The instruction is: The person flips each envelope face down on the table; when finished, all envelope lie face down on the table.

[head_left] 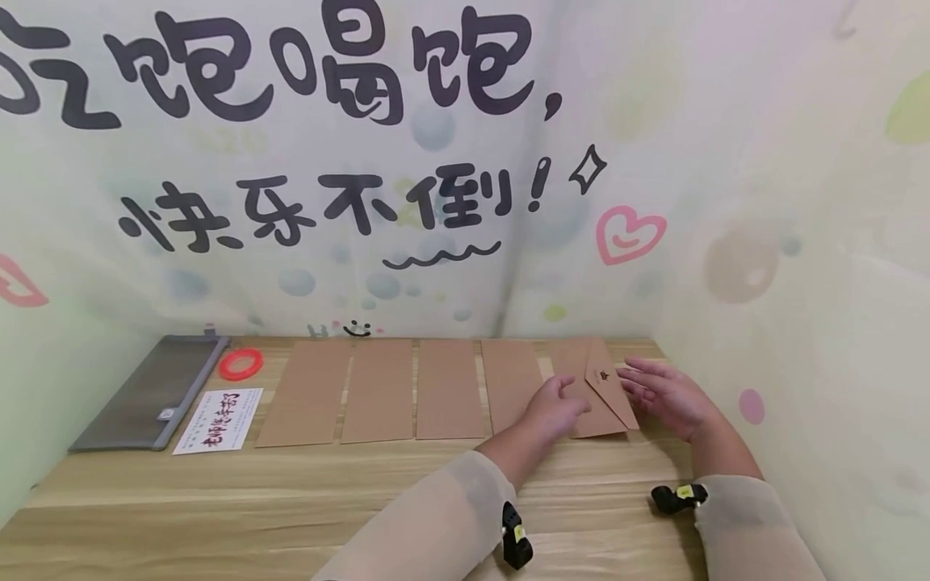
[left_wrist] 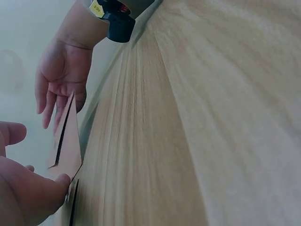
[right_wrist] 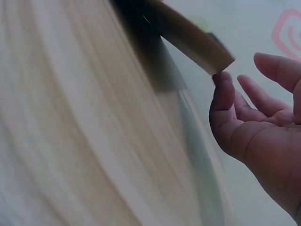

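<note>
A brown paper envelope [head_left: 610, 394] with a pointed flap and a small dark crown mark lies at the right end of a row, its right part raised. My left hand [head_left: 555, 410] reaches over its left part, thumb and fingers spread apart. In the left wrist view, the thumb is right at the near corner of the envelope [left_wrist: 70, 148]. At the right edge, my right hand [head_left: 668, 395] is held with fingers extended. The right wrist view has a fingertip of the right hand [right_wrist: 263, 117] touching the lower corner of the tilted envelope [right_wrist: 200, 42].
Several flat brown paper pieces [head_left: 450, 391] line up to the left. Further left lie a printed white card [head_left: 218, 420], a red ring [head_left: 240, 365] and a grey zip pouch [head_left: 148, 395]. A printed curtain [head_left: 436, 307] borders the wooden table [head_left: 276, 500] at the back and sides.
</note>
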A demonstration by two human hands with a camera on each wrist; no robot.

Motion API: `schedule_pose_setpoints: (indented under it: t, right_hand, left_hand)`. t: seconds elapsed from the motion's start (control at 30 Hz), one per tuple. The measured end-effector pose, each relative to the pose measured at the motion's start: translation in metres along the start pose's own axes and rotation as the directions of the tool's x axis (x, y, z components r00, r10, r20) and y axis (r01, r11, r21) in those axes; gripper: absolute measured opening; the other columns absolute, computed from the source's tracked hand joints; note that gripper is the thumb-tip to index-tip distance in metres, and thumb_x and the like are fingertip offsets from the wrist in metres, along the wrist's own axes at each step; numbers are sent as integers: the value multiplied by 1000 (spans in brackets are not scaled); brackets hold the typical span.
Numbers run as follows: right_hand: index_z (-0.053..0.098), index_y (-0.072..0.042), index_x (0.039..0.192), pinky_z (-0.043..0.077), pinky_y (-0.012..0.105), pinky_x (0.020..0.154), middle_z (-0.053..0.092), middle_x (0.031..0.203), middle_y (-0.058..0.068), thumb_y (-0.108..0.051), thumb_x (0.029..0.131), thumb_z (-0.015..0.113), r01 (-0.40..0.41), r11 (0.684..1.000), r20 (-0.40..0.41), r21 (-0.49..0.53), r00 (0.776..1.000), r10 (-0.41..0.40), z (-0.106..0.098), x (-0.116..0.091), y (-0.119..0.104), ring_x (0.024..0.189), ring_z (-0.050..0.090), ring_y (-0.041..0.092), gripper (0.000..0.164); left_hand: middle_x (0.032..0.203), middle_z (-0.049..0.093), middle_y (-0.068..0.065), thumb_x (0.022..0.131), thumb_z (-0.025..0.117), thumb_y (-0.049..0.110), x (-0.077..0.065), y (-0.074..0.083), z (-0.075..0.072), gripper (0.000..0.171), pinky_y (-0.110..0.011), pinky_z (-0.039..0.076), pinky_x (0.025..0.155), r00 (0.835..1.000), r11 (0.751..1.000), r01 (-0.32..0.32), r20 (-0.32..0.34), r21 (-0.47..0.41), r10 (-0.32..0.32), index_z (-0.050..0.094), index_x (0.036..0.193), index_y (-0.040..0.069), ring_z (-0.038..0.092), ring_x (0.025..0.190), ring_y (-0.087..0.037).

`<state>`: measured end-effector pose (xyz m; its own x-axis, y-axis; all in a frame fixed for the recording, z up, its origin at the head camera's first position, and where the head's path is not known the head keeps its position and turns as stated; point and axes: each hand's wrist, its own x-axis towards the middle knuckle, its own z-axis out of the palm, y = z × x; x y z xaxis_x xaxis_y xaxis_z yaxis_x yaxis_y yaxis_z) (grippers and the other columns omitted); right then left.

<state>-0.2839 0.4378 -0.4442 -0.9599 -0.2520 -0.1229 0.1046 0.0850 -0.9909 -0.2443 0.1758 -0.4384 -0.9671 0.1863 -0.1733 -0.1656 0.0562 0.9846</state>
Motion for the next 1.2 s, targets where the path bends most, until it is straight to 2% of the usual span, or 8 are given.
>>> schedule_pose_setpoints:
  t: [0.13, 0.33, 0.47, 0.63, 0.73, 0.93, 1.1, 1.2]
  right_hand:
    - [25, 6, 166, 57, 19, 101, 68, 133, -18, -12, 113, 51, 40, 999, 32, 17, 999, -41, 5, 4, 0, 120, 68, -2, 62]
    - [24, 6, 166, 60, 23, 100, 69, 138, -15, -9, 112, 51, 67, 997, 80, 22, 994, -69, 20, 8, -8, 123, 70, 1, 63]
    - [29, 5, 165, 63, 26, 95, 71, 139, -11, -9, 112, 51, 97, 992, 108, 76, 989, -105, 32, 8, -15, 119, 72, 6, 59]
    - [34, 0, 165, 62, 23, 88, 72, 139, -11, -10, 113, 49, 87, 992, 127, 91, 987, -98, 46, 6, -20, 112, 74, 6, 55]
    - [36, -5, 165, 62, 23, 88, 71, 140, -13, -14, 113, 50, 76, 996, 127, 54, 988, -83, 52, 3, -22, 113, 73, 6, 54]
    - [37, -8, 166, 60, 25, 93, 65, 141, -16, -21, 113, 53, 54, 998, 107, -10, 993, -53, 62, 1, -27, 118, 69, 5, 57]
    - [32, -8, 168, 57, 23, 91, 59, 139, -18, -22, 112, 55, 26, 999, 90, -31, 996, -23, 69, 3, -30, 118, 65, 5, 61]
    - [30, -9, 168, 56, 23, 90, 60, 137, -19, -23, 113, 54, 12, 999, 81, -34, 997, -9, 71, 4, -29, 116, 65, 5, 62]
  left_hand:
    - [153, 57, -20, 91, 76, 12, -3, 0, 0, 60, -54, 52, 114, 1000, 1000, -9, 26, -15, 9, 61, 149, 13, 62, 131, -32]
    - [158, 56, -15, 91, 77, 18, -5, 2, 3, 59, -54, 46, 121, 997, 999, -42, 68, -31, 45, 61, 148, 11, 52, 146, -32]
    - [161, 54, -11, 95, 79, 29, -6, 3, 4, 58, -54, 43, 124, 995, 998, -27, 97, -52, 32, 62, 148, 16, 48, 151, -31]
    - [159, 55, -7, 96, 80, 36, -9, 7, 5, 58, -53, 49, 118, 992, 997, -21, 122, -70, 29, 61, 149, 24, 53, 146, -29]
    - [157, 57, -7, 94, 81, 35, -11, 10, 6, 60, -53, 51, 117, 992, 997, -33, 116, -76, 41, 60, 150, 25, 56, 143, -29]
    - [163, 46, -7, 92, 83, 39, -12, 14, 8, 64, -51, 50, 118, 997, 998, -51, 62, -45, 54, 60, 150, 26, 53, 145, -30]
    - [161, 53, -7, 94, 82, 30, -9, 17, 8, 65, -48, 55, 113, 993, 988, -93, 63, -127, 101, 55, 154, 23, 59, 140, -28]
    - [159, 56, -5, 95, 81, 26, -7, 18, 7, 64, -47, 56, 111, 993, 985, -90, 62, -145, 100, 55, 154, 23, 62, 137, -26]
